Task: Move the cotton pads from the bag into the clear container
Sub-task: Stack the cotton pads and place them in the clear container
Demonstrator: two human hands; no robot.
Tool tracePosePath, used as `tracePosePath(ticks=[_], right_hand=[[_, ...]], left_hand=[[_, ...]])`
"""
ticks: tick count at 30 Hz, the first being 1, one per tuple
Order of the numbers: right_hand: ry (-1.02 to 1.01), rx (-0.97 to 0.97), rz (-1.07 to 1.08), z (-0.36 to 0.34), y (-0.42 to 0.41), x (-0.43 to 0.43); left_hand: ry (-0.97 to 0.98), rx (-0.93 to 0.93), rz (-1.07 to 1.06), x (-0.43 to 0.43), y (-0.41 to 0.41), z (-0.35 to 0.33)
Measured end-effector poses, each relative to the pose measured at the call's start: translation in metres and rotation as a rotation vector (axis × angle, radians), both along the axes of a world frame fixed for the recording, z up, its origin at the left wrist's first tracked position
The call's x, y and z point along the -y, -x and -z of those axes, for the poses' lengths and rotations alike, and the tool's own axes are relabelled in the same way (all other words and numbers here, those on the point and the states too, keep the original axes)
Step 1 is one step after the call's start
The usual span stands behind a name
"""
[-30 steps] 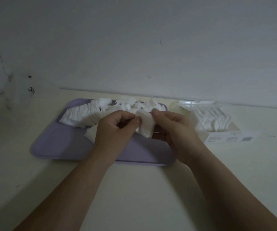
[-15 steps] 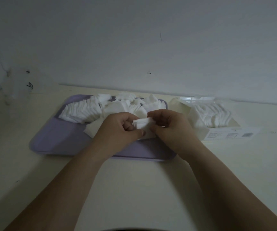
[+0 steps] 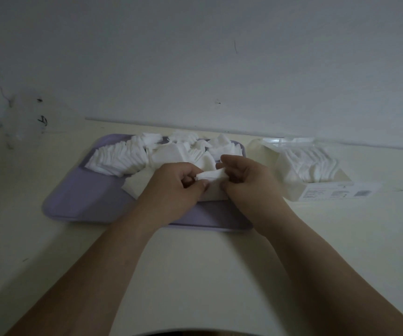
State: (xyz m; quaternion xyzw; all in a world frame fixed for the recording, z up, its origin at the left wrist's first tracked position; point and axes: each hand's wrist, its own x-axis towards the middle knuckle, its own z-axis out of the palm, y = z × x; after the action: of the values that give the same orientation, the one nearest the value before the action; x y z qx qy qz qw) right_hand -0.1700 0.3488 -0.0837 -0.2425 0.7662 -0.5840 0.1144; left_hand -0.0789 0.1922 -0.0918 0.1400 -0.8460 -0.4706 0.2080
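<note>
Many white square cotton pads [image 3: 120, 158] lie in fanned rows and loose heaps on the back half of a lilac tray [image 3: 84, 197]. Over the tray's middle, my left hand [image 3: 171, 187] and my right hand [image 3: 246, 180] pinch a small stack of cotton pads [image 3: 211, 175] between them, one hand at each end. More pads lie flat under my hands. To the right of the tray stands the clear container [image 3: 317, 187], with a row of pads [image 3: 309, 166] standing inside it and a printed label on its front.
A clear crumpled plastic bag [image 3: 23, 117] sits at the far left against the wall. The pale tabletop [image 3: 195, 275] runs back to the grey wall just behind the tray and the container.
The pads between my hands went from a tilted flat face to a thin stack seen edge-on, held lower over the tray. Both hands drew a little closer together.
</note>
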Motion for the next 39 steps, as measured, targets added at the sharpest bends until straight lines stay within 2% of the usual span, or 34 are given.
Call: tracePosePath(ticks=[5, 9, 15, 23, 27, 31, 34, 36, 39], right_hand=[[-0.019, -0.055, -0.020, -0.004, 0.004, -0.005], [-0.046, -0.184, -0.077, -0.003, 0.003, -0.005], [-0.222, -0.303, -0.092, 0.000, 0.005, -0.005], [-0.251, -0.318, -0.088, -0.004, 0.006, -0.008], [-0.091, -0.198, -0.046, -0.003, 0.012, -0.008], [0.019, -0.068, -0.064, -0.002, 0.013, -0.008], [0.112, -0.005, -0.088, -0.007, 0.009, -0.006], [0.084, -0.041, -0.165, -0.011, 0.005, -0.007], [-0.119, -0.227, -0.224, -0.013, -0.001, -0.008]], left_hand=[[-0.104, -0.009, 0.000, 0.000, -0.003, -0.007], [-0.162, 0.048, -0.024, 0.001, -0.004, -0.010], [-0.125, 0.037, -0.063, 0.002, -0.005, -0.010], [-0.114, 0.128, -0.054, 0.005, -0.007, -0.011], [-0.286, 0.113, -0.041, 0.002, -0.006, -0.017], [-0.196, 0.066, 0.001, -0.004, -0.008, -0.012], [-0.267, 0.049, -0.027, -0.003, -0.007, -0.011], [-0.337, 0.062, 0.016, -0.001, -0.008, -0.015], [-0.373, 0.064, 0.085, -0.003, -0.012, -0.020]])
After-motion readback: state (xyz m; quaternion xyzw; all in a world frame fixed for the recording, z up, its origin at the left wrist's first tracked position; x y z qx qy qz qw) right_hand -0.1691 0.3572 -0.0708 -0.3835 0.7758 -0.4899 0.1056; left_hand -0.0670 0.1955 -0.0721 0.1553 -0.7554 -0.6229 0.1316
